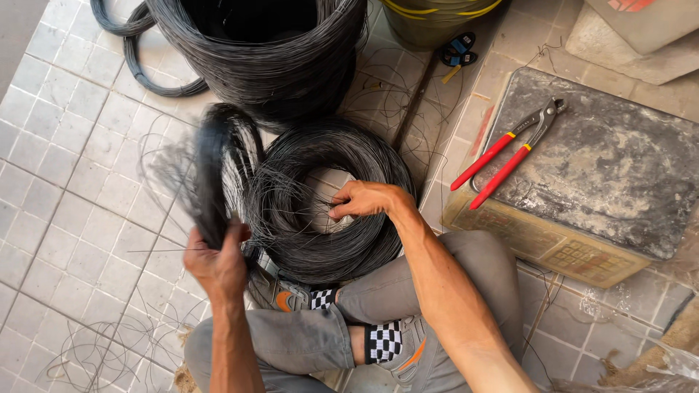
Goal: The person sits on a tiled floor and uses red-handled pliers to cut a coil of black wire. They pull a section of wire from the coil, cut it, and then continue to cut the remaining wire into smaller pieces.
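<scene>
Down on the tiled floor [65,145], the person sits cross-legged in grey trousers, checkered socks and grey shoes with orange trim. Their left hand [217,263] is clenched around a small loop of thin black wire [211,171], held up off the floor and blurred, with loose strands fanning out to its left. Their right hand [362,200] reaches into the middle of a coil of black binding wire [328,200] that lies flat on the floor just in front of the feet; its fingers are curled and pinched on strands at the coil's inner edge. The two hands are apart, the held loop standing just left of the flat coil and overlapping its rim in the view. Behind both, at the top, stands a much larger spool of the same black wire [269,51], and a dark loop of cable [145,69] lies on the floor to its left. To the right, a grey stone slab [611,167] rests on a yellowish box, and red-handled cutting pliers [510,149] lie on the slab's left part, jaws pointing up and away. Stray wire offcuts are scattered over the tiles at lower left.
</scene>
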